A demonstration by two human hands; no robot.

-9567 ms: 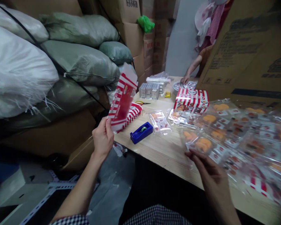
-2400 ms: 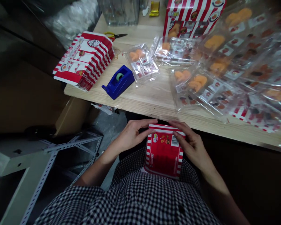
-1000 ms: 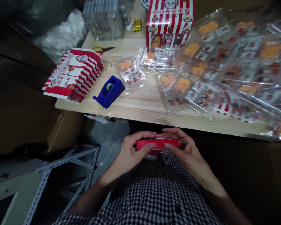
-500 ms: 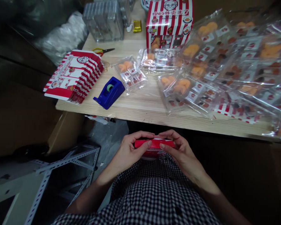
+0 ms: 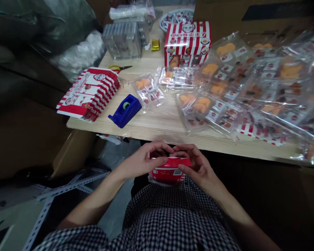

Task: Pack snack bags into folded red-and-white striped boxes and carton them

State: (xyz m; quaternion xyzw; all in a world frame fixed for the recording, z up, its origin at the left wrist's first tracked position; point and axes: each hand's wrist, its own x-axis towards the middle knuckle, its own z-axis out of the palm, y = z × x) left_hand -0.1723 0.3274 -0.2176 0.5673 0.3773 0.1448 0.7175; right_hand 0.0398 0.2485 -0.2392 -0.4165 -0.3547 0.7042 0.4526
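As the red barcoded carton (image 5: 166, 175) presumably wants steadying, I see left hand (image 5: 140, 161) and right hand (image 5: 202, 169) pinching its top edge between fingers (image 5: 160, 145) and thumbs, lower centre.

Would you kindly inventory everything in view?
held box: 1, red, between hands
carton stack: 1, striped red, left
tape dispenser: 1, blue, front
scissors: 1, yellow handles, behind dispenser
packets: many, clear, centre, right
standing box: 1, striped red, back
wrapped sachet: 1, gold, back
cases: several, clear, back
bowl: 1, pale, back
table: 1, pale, centre
sacks: several, dull green, left
cardboard panel: 1, brown, back
checked garment: 1, black and white, bottom
left hand: 1, holding box
right hand: 1, holding box
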